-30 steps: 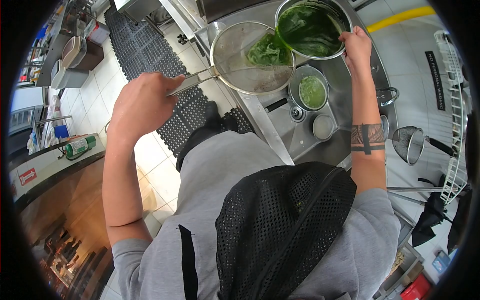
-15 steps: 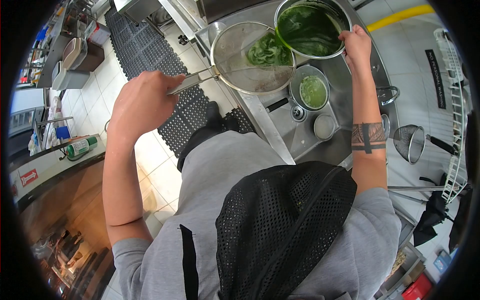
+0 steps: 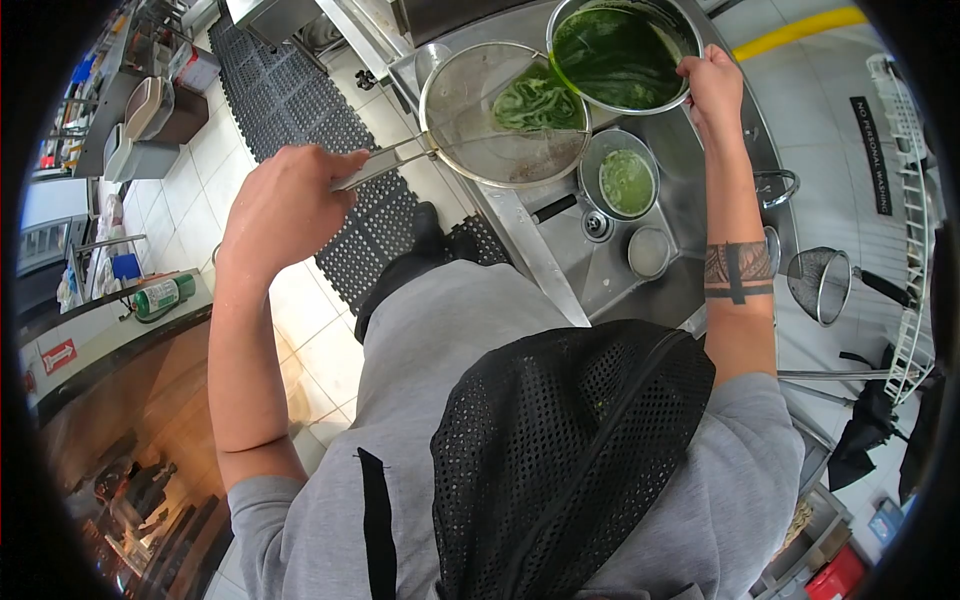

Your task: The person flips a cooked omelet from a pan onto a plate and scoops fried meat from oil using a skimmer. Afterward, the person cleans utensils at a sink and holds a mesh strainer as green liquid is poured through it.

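My left hand (image 3: 287, 208) is closed round the metal handle of a large round mesh strainer (image 3: 465, 110). Wet green foam or pulp (image 3: 540, 104) lies in the mesh on its right side. My right hand (image 3: 714, 88) grips the right rim of a metal pot (image 3: 690, 30) with dark green liquid inside. The pot tilts toward the strainer, its lower-left rim overlapping the strainer's right edge. Below them in the sink, a smaller container holds light green foamy liquid (image 3: 627, 182). A small round cup or strainer (image 3: 649, 252) lies beside the drain.
The steel sink (image 3: 610, 290) has a drain (image 3: 597, 226), a black handle (image 3: 553, 209) and a faucet (image 3: 778, 188). Another strainer (image 3: 820, 286) hangs by a white wire rack (image 3: 905, 320) at right. A black perforated mat (image 3: 270, 90) covers floor tiles; bins (image 3: 150, 110) stand at left.
The pot in my right hand has shifted slightly up and left. The green foam in the strainer looks flatter and more folded. My left hand has barely moved.
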Available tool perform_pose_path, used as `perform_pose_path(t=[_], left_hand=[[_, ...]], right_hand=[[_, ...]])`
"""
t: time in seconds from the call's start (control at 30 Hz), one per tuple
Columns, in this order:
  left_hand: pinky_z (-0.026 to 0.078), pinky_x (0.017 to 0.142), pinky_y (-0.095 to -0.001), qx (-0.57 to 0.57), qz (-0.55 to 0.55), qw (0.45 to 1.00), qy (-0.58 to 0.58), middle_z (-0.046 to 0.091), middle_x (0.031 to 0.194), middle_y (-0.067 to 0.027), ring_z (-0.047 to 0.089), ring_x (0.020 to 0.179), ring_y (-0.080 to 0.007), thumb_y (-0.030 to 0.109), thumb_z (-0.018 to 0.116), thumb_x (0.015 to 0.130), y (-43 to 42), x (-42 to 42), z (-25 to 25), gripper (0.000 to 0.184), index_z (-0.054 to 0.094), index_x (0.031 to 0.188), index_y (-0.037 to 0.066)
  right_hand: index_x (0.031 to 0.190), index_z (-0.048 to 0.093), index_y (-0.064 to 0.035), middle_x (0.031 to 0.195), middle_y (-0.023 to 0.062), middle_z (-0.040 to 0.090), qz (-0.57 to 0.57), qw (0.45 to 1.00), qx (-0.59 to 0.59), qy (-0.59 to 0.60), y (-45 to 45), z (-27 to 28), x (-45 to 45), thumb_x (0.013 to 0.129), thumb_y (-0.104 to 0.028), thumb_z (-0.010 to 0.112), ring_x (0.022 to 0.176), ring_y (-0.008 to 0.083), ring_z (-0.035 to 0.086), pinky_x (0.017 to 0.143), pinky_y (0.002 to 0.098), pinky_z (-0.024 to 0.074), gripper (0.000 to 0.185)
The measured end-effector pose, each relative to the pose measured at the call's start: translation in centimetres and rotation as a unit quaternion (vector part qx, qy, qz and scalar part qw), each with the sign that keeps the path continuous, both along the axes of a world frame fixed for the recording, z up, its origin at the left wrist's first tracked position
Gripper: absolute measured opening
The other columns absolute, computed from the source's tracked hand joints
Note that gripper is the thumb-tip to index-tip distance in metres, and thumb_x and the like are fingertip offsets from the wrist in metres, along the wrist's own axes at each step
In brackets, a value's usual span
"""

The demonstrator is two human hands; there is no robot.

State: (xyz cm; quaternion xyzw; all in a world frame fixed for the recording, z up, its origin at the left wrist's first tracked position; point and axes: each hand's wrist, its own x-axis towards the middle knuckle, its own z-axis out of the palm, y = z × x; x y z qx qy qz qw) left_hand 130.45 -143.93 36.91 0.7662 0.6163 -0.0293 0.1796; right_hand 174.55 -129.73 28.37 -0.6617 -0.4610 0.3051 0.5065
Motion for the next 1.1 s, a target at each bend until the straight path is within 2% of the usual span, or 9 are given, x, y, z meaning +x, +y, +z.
perform_pose_path(t=[0.03, 0.3, 0.37, 1.1], left_hand=[[0.049, 0.08, -0.0421, -0.027, 0.012, 0.999, 0.014, 0.067, 0.091, -0.016, 0.065, 0.085, -0.0334, 0.012, 0.073, 0.077, 0.1, 0.1, 0.1, 0.044, 0.071, 0.121, 0.015], [0.049, 0.081, -0.0417, -0.027, 0.017, 0.999, 0.01, 0.068, 0.094, -0.0172, 0.065, 0.087, -0.0335, 0.011, 0.073, 0.077, 0.1, -0.1, -0.1, 0.043, 0.072, 0.12, 0.013], [0.05, 0.081, -0.0414, -0.023, 0.015, 1.0, 0.009, 0.068, 0.094, -0.0172, 0.065, 0.087, -0.0334, 0.011, 0.073, 0.077, 0.1, -0.2, -0.1, 0.043, 0.072, 0.12, 0.014], [0.05, 0.083, -0.0411, -0.037, 0.03, 0.999, -0.02, 0.069, 0.098, -0.0187, 0.066, 0.089, -0.034, 0.01, 0.072, 0.077, 0.2, -0.4, -0.2, 0.044, 0.071, 0.12, 0.013]], right_hand=[[0.063, 0.045, -0.0076, 0.056, -0.0003, 0.041, 0.0, 1.0, -0.001, -0.003, 0.1, 0.0, 0.0, 0.07, 0.003, 0.062, 0.045, 0.0117, 0.037, 0.038, 0.0307, 0.031, 0.021], [0.063, 0.045, -0.0074, 0.056, -0.0004, 0.042, 0.0, 1.0, -0.001, -0.007, 0.2, 0.3, -0.2, 0.069, 0.003, 0.063, 0.044, 0.0113, 0.037, 0.038, 0.0304, 0.0308, 0.021], [0.063, 0.038, -0.0125, 0.055, -0.0022, 0.039, -0.002, 1.0, 0.002, -0.006, 0.0, 0.6, -0.7, 0.072, 0.005, 0.06, 0.041, 0.0105, 0.035, 0.038, 0.0277, 0.0264, 0.03], [0.064, 0.038, -0.0132, 0.057, -0.0031, 0.037, -0.009, 1.0, -0.008, -0.023, 0.0, 1.2, -1.1, 0.071, 0.003, 0.061, 0.043, 0.0095, 0.032, 0.038, 0.0276, 0.0254, 0.03]])
